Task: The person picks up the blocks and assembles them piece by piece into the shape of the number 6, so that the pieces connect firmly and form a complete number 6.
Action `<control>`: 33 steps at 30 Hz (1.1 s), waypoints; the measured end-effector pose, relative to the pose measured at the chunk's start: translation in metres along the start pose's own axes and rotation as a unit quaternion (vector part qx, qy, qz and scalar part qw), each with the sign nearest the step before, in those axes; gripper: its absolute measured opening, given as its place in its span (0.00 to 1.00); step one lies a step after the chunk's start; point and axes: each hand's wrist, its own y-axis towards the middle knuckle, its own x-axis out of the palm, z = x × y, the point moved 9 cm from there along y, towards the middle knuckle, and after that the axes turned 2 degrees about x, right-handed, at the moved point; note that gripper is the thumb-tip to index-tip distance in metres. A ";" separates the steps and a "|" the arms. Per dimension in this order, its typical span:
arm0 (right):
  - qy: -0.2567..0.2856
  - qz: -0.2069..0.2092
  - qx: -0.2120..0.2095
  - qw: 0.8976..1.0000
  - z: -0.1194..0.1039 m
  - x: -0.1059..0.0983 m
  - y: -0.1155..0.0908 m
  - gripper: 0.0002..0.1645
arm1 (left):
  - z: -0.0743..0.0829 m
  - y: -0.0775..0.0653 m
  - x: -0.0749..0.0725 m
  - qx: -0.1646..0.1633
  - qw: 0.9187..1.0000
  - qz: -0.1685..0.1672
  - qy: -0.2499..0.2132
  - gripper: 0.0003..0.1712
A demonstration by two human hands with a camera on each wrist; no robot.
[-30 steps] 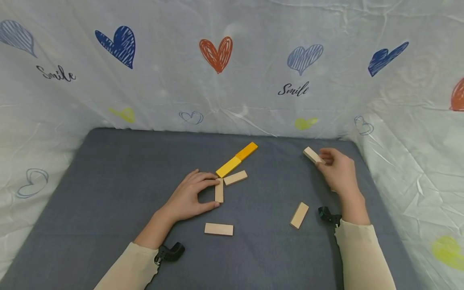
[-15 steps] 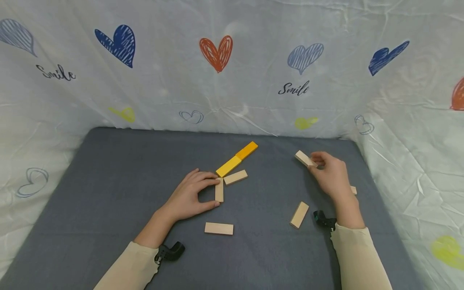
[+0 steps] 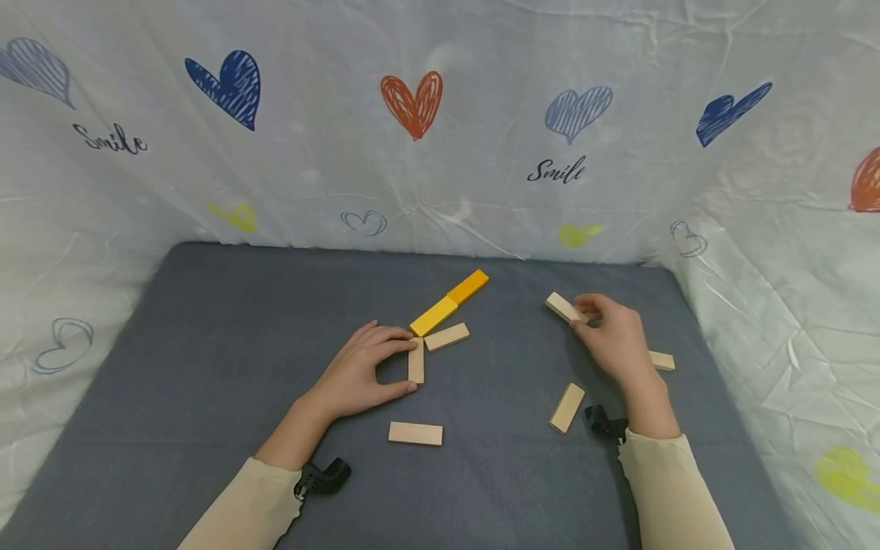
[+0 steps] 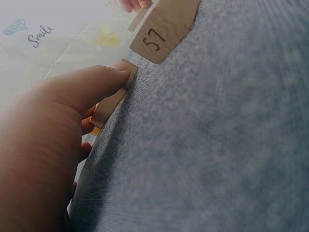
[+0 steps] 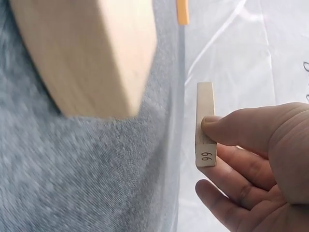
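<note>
Left hand (image 3: 360, 370), thumb and finger curved wide, grips a pale block (image 3: 415, 365) end-to-end at its three o'clock; right hand (image 3: 615, 338) pinches a second block (image 3: 563, 305), lifted, at its ten.

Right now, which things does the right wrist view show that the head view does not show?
Only the right wrist view shows the two-digit number on the end of the raised block. Only the head view shows the left hand, with thumb and finger on a second block, and the red heart. Both show the right hand pinching the raised block, the grey cloth and the white sheet.
</note>
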 end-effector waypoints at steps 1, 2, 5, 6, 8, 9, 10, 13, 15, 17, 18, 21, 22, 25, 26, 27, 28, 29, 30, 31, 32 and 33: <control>0.000 -0.001 -0.001 1.000 -0.001 0.001 0.000 0.23 | 0.000 0.000 0.000 0.000 1.000 0.000 0.000 0.39; 0.001 -0.002 -0.002 1.000 -0.002 0.003 -0.001 0.23 | 0.000 0.000 0.000 0.000 1.000 -0.001 0.000 0.39; 0.006 -0.004 -0.008 1.000 -0.005 0.007 -0.001 0.23 | -0.001 0.000 0.001 -0.001 1.000 0.000 -0.001 0.39; 0.008 -0.005 -0.010 1.000 -0.006 0.008 -0.002 0.23 | -0.001 0.000 0.001 -0.001 1.000 0.000 -0.001 0.39; 0.011 -0.009 -0.013 1.000 -0.008 0.012 -0.002 0.23 | -0.001 0.000 0.001 -0.001 1.000 -0.001 0.001 0.39; 0.012 -0.010 -0.014 1.000 -0.008 0.014 -0.002 0.23 | -0.001 0.000 0.001 -0.001 1.000 -0.002 0.002 0.39; 0.013 -0.012 -0.015 1.000 -0.009 0.015 -0.003 0.23 | -0.002 0.000 0.002 -0.002 1.000 -0.003 0.002 0.39; 0.016 -0.018 -0.019 1.000 -0.012 0.019 -0.003 0.24 | -0.001 0.001 0.001 -0.001 1.000 -0.003 0.002 0.39; 0.016 -0.020 -0.022 0.999 -0.014 0.020 -0.004 0.24 | -0.001 0.000 0.001 0.000 1.000 -0.002 0.001 0.39; 0.016 -0.021 -0.026 0.999 -0.016 0.021 -0.004 0.24 | 0.000 0.001 0.000 0.001 1.000 -0.001 0.001 0.39; 0.015 -0.022 -0.028 0.999 -0.018 0.021 -0.004 0.25 | 0.000 0.001 0.000 0.001 1.000 0.000 0.001 0.39; 0.011 -0.020 -0.033 0.999 -0.021 0.019 -0.005 0.24 | 0.001 0.001 -0.001 0.003 1.000 0.002 0.000 0.39; 0.010 -0.019 -0.034 0.999 -0.022 0.019 -0.005 0.24 | 0.001 0.001 -0.001 0.003 1.000 0.002 0.000 0.39; 0.010 -0.017 -0.039 0.999 -0.025 0.018 -0.006 0.24 | 0.001 0.001 -0.002 0.004 1.000 0.003 -0.001 0.39; 0.011 -0.018 -0.041 0.999 -0.026 0.018 -0.006 0.24 | 0.001 0.001 -0.002 0.004 1.000 0.003 -0.001 0.39; 0.013 -0.019 -0.042 0.999 -0.027 0.018 -0.006 0.24 | 0.001 0.001 -0.002 0.004 1.000 0.003 -0.001 0.39; 0.014 -0.020 -0.043 0.999 -0.028 0.018 -0.007 0.24 | 0.001 0.001 -0.002 0.004 1.000 0.003 -0.001 0.39; 0.016 -0.022 -0.044 0.999 -0.030 0.018 -0.007 0.24 | 0.001 0.001 -0.001 0.004 1.000 0.002 -0.001 0.39; 0.017 -0.023 -0.044 0.999 -0.031 0.019 -0.008 0.24 | 0.001 0.001 -0.001 0.004 1.000 0.002 -0.001 0.39; 0.018 -0.025 -0.045 0.999 -0.032 0.020 -0.008 0.24 | 0.000 0.001 -0.001 0.003 1.000 0.001 -0.001 0.38; 0.019 -0.028 -0.044 0.998 -0.033 0.020 -0.009 0.24 | 0.000 0.001 -0.001 0.003 1.000 0.001 -0.001 0.38; 0.020 -0.030 -0.044 0.998 -0.034 0.021 -0.009 0.24 | 0.000 0.001 0.000 0.002 1.000 0.001 -0.001 0.38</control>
